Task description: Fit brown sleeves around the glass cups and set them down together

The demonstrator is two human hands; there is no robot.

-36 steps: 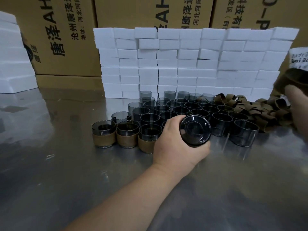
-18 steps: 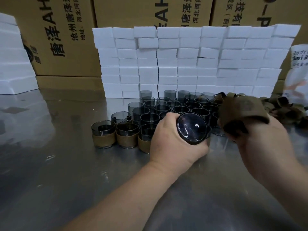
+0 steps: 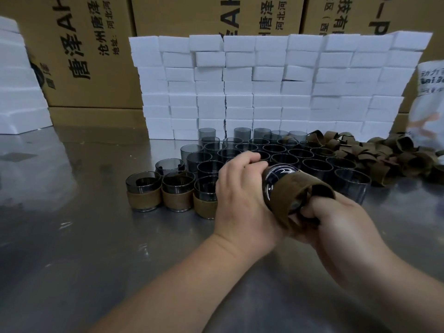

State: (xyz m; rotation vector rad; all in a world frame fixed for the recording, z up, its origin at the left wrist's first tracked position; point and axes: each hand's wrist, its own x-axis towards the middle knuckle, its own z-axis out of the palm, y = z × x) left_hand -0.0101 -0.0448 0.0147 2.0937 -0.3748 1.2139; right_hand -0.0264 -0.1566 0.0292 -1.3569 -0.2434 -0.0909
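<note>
Step in hand: the person is working a brown sleeve (image 3: pixel 296 192) over the base end of a glass cup (image 3: pixel 280 173), held tipped on its side above the bench (image 3: pixel 72 248).
Left hand (image 3: pixel 242 188): its fingers (image 3: pixel 249 157) are curling round the cup's far end and steadying it.
Right hand (image 3: pixel 336 227): its fingers (image 3: pixel 310 209) are pinching the sleeve's near edge (the band is sitting only partly on and slightly skewed).
Finished cups (image 3: pixel 144 192): three are standing in a touching row at the front left of the bare cups (image 3: pixel 288 155).
Spare sleeves (image 3: pixel 374 152): lying in a loose pile to the right.
Next move: probably calling for sliding the band square along the glass, then standing the cup upright beside the sleeved row.
</note>
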